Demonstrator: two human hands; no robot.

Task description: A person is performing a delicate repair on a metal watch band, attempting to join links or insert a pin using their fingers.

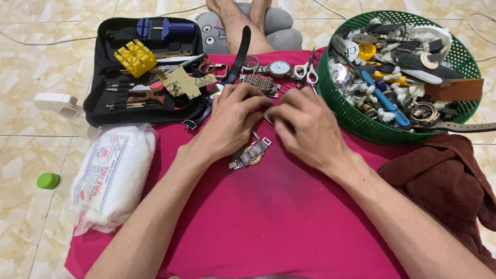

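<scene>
Pink cloth (pixel 268 217) over tiled floor: left hand (pixel 232 121) and right hand (pixel 305 126), fingers pinched together on metal watch band (pixel 250 153); small-part fitting underway, demanding steady fingertip alignment.

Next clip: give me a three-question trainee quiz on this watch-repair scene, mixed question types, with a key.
1. True or false: the green basket of watch parts sits on the person's left side.
2. Multiple choice: what hangs below the left hand? A) a metal watch band B) a leather strap C) scissors
3. Short answer: what lies between the black tool case and the green cap on the floor?

Key
1. False; it is to the right, beyond the right hand.
2. A, the metal watch band.
3. The white plastic bag.
</scene>
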